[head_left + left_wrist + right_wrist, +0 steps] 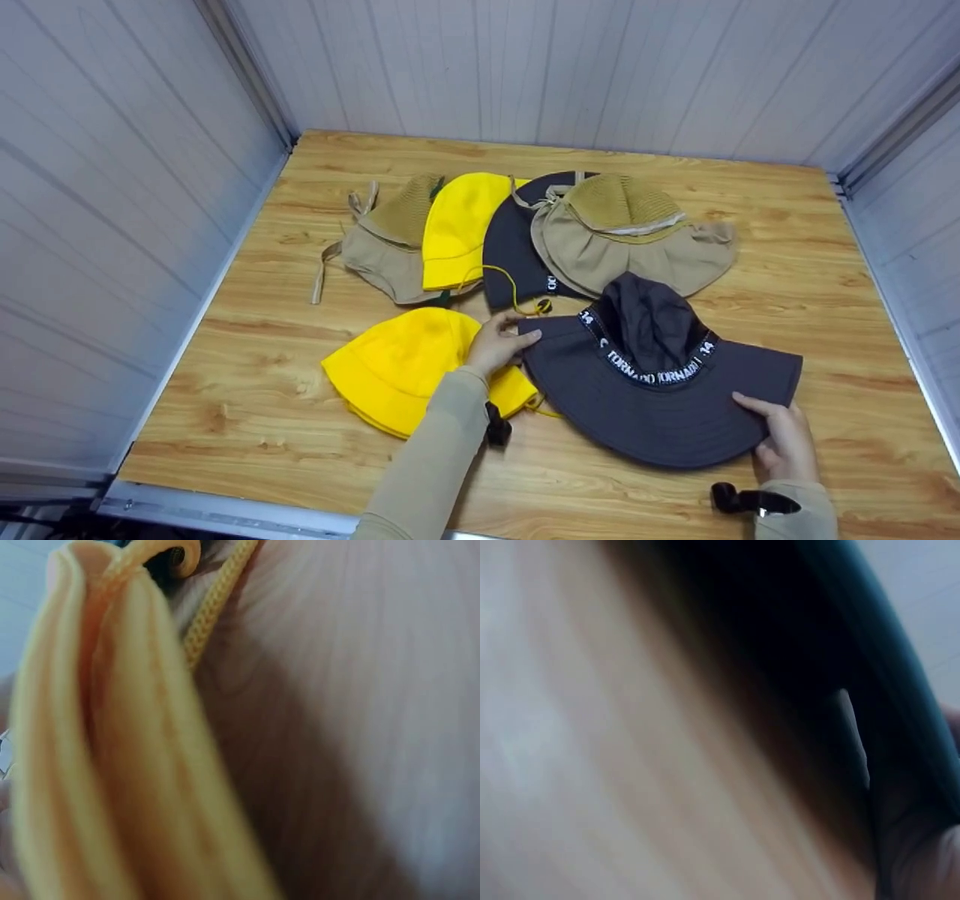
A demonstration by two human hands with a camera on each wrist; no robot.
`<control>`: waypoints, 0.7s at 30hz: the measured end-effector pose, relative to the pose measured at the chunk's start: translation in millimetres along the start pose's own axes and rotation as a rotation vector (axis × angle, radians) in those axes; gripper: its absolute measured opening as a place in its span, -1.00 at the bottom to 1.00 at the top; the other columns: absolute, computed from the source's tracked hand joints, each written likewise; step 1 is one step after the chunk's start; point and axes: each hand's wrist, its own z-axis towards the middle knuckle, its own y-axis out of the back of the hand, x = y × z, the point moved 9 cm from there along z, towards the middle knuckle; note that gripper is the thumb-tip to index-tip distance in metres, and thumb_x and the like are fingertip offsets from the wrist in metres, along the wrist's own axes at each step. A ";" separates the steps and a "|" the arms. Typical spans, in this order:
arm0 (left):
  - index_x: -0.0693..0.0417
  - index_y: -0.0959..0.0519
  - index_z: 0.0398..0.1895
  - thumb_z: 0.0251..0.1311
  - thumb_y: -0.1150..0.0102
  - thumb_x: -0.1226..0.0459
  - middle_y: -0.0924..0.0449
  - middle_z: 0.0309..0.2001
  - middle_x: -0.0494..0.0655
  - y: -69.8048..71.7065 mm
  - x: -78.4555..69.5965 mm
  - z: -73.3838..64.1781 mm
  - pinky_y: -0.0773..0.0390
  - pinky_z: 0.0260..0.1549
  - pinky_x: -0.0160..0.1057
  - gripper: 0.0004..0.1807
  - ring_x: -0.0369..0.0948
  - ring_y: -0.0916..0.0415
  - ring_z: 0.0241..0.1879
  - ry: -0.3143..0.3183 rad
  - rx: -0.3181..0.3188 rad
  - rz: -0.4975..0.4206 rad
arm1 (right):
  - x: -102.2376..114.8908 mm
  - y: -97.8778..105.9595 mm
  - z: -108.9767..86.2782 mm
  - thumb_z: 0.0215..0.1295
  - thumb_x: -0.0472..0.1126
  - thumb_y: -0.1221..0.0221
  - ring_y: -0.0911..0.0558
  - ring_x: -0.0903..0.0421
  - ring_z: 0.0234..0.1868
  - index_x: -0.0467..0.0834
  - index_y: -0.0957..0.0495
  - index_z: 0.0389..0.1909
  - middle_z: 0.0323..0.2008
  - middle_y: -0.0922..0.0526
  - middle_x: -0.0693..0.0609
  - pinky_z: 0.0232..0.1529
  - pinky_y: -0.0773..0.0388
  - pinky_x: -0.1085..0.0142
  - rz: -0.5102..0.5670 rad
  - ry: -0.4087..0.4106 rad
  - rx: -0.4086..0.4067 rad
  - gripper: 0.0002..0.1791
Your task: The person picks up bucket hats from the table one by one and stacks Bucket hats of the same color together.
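Observation:
Between both hands spreads a dark grey sun hat (660, 420) with a wide brim and a white-lettered band at its crown. My left hand (497, 346) pinches the brim's left end, thumb on top. The right hand (786, 439) grips the brim's lower right, its thumb above and the other fingers underneath. A yellow bucket hat (405, 360) lies folded under my left wrist, part of it hidden by the forearm. Its edge and a yellow cord (214, 607) fill much of the left wrist view. In the right wrist view the dark brim (885, 637) looms close, blurred.
Behind lies an overlapping row: a tan hat with ties (382, 255), another yellow hat (465, 225), a dark hat (510, 247) and a second tan hat (637, 255). A wooden table (247, 390) carries everything, with pale panel walls (465, 67) on three sides.

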 end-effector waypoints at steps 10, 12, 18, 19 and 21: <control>-0.01 -0.52 0.18 0.17 -0.40 0.15 -0.54 0.07 0.07 -2.4 1.2 -1.1 -0.62 -0.32 -0.27 -0.50 -0.19 -0.52 -0.26 0.033 0.027 -0.003 | -2.1 4.3 -0.3 0.22 -0.43 -0.28 -0.69 0.33 -0.29 0.12 -0.28 0.04 -0.38 -0.71 0.28 -0.15 -0.66 0.41 0.006 -0.020 -0.018 -0.46; -0.01 -0.53 0.18 0.17 -0.40 0.15 -0.53 0.05 0.08 -3.2 1.7 -0.8 -0.62 -0.32 -0.26 -0.50 -0.19 -0.52 -0.27 0.034 0.030 0.006 | -3.9 5.7 -1.3 0.22 -0.40 -0.30 -0.68 0.35 -0.28 0.14 -0.27 0.03 -0.38 -0.71 0.30 -0.15 -0.65 0.41 -0.010 -0.041 -0.019 -0.45; 0.00 -0.53 0.18 0.16 -0.41 0.15 -0.50 0.11 0.12 -1.2 2.7 0.7 -0.63 -0.31 -0.25 -0.49 -0.18 -0.52 -0.28 0.038 0.025 0.000 | -2.9 3.9 -0.7 0.19 -0.35 -0.34 -0.66 0.37 -0.28 0.15 -0.29 0.02 -0.38 -0.71 0.32 -0.17 -0.64 0.42 -0.046 -0.067 -0.014 -0.45; 0.00 -0.53 0.18 0.16 -0.41 0.14 -0.49 0.12 0.13 -0.9 2.7 0.8 -0.62 -0.31 -0.25 -0.49 -0.18 -0.52 -0.28 0.039 0.026 -0.003 | -2.0 3.0 0.0 0.19 -0.35 -0.34 -0.66 0.37 -0.27 0.15 -0.29 0.03 -0.38 -0.71 0.32 -0.16 -0.64 0.42 -0.048 -0.064 -0.010 -0.45; 0.00 -0.52 0.19 0.16 -0.40 0.14 -0.49 0.13 0.13 -0.6 3.1 0.7 -0.62 -0.30 -0.25 -0.48 -0.17 -0.52 -0.29 0.043 0.028 -0.009 | -0.8 2.2 1.0 0.20 -0.35 -0.34 -0.67 0.37 -0.28 0.15 -0.29 0.03 -0.39 -0.71 0.32 -0.16 -0.64 0.42 -0.058 -0.064 -0.010 -0.45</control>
